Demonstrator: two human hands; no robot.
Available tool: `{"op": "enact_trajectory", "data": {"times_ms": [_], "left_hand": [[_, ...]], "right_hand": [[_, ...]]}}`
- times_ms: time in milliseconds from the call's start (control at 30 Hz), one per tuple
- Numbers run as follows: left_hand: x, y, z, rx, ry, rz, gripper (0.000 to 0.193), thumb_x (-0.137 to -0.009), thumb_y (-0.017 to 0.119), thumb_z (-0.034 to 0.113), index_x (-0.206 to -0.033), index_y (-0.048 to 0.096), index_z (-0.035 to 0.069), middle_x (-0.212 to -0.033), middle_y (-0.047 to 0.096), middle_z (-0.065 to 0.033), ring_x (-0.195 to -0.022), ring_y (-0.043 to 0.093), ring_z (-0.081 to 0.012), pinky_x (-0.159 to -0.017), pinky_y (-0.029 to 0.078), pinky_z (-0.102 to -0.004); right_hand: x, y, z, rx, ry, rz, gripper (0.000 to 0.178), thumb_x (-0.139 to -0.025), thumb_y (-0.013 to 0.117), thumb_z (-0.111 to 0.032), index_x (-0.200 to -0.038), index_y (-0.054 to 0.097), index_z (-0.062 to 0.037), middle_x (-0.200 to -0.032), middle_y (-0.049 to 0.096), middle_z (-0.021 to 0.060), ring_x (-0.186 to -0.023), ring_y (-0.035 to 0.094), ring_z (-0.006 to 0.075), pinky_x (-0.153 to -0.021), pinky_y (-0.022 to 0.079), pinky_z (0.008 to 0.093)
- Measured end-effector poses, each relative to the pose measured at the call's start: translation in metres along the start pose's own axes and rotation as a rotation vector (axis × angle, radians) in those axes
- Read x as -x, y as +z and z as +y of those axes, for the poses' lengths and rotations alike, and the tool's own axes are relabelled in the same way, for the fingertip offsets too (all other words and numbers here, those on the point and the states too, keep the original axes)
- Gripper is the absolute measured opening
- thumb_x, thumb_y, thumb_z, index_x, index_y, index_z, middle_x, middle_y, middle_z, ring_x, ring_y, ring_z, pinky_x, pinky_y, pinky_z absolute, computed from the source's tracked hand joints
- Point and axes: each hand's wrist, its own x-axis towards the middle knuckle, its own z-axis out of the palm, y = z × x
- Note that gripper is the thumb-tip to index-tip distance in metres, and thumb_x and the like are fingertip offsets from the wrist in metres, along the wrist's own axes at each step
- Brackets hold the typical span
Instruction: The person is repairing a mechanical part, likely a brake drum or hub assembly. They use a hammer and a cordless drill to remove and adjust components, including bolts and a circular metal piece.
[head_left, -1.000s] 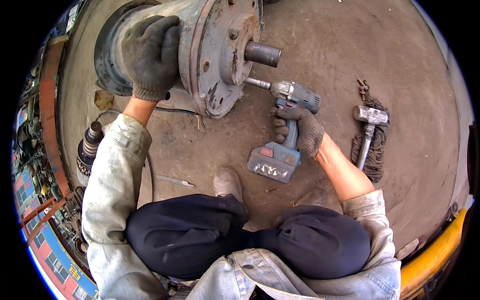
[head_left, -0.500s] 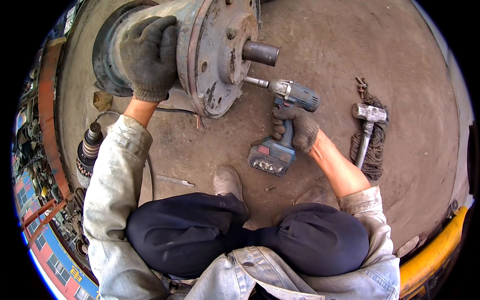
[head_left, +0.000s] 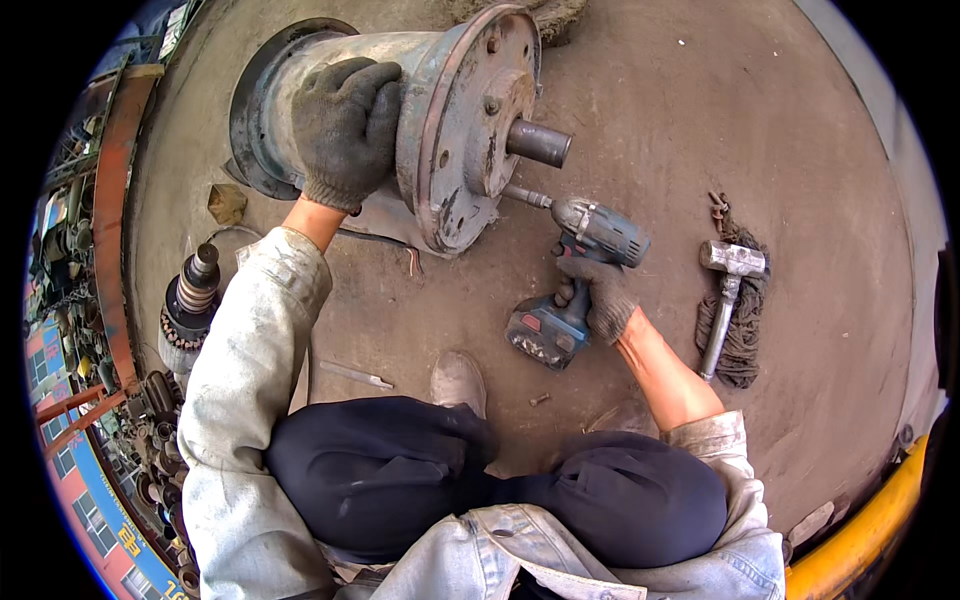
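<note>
A worn grey-green motor housing (head_left: 400, 70) lies on its side, its round bolted end flange facing right and a bare steel shaft (head_left: 540, 143) sticking out. My left hand (head_left: 347, 130), in a dark knit glove, rests on the housing just behind the flange, palm down with fingers laid over the curve. Gripped in my gloved right hand (head_left: 598, 292) is a blue-grey cordless impact wrench (head_left: 603, 232) with a battery at its base. Its socket extension (head_left: 527, 196) reaches to the lower part of the flange, below the shaft; the flange's edge hides what the tip touches.
To the right, a sledgehammer (head_left: 733, 260) lies on dark rope (head_left: 742, 340). A loose bolt (head_left: 540, 399) and a flat metal bar (head_left: 356, 375) lie near my feet. A rotor-like part (head_left: 195, 290) stands left, before a rusty beam (head_left: 118, 220). A yellow bar (head_left: 860, 530) is lower right.
The motor sits lower and farther right in the picture as the view shifts. The impact wrench's body is tilted a little differently; both hands keep their places on motor and wrench.
</note>
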Motion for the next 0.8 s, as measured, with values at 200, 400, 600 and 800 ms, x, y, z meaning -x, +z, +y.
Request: {"op": "enact_trajectory", "data": {"times_ms": [200,400,600,800], "left_hand": [[-0.001,0.0,0.008,-0.047,-0.048,-0.032,0.023,-0.096,0.073,0.024,-0.11,0.082,0.007,-0.108,0.08,-0.0171,-0.099,0.074,-0.0404,-0.091,0.057,-0.0517],[-0.001,-0.006,0.005,-0.057,-0.024,-0.028,0.023,-0.095,0.073,0.022,-0.111,0.081,0.008,-0.107,0.08,-0.0154,-0.099,0.074,-0.0394,-0.093,0.056,-0.0513],[0.005,-0.007,0.007,0.061,-0.089,0.052,0.018,-0.098,0.073,0.013,-0.113,0.078,0.005,-0.116,0.078,-0.016,-0.107,0.073,-0.0361,-0.094,0.057,-0.0489],[0.14,-0.038,0.127,0.371,-0.187,0.003,0.034,-0.087,0.075,-0.005,-0.118,0.069,0.007,-0.107,0.065,-0.0089,-0.096,0.063,-0.0289,-0.087,0.053,-0.0457]], "right_hand": [[0.025,-0.031,-0.048,-0.12,-0.191,-0.037,0.033,-0.093,0.074,-0.006,-0.124,0.065,-0.0011,-0.08,0.062,0.0055,-0.066,0.06,0.0193,-0.069,0.053,0.0402],[0.039,0.011,-0.118,0.088,-0.35,-0.097,0.037,-0.094,0.074,-0.007,-0.128,0.065,0.0029,-0.083,0.061,0.0037,-0.067,0.059,0.0177,-0.071,0.052,0.0393],[0.042,-0.018,-0.082,0.011,-0.148,0.084,0.028,-0.096,0.076,-0.007,-0.123,0.07,-0.0015,-0.083,0.064,0.0033,-0.066,0.061,0.0179,-0.068,0.052,0.0377],[0.085,-0.075,-0.031,-0.008,-0.008,0.29,0.021,-0.098,0.075,-0.007,-0.119,0.071,-0.0053,-0.082,0.066,0.0026,-0.062,0.062,0.0169,-0.062,0.054,0.0361]]}}
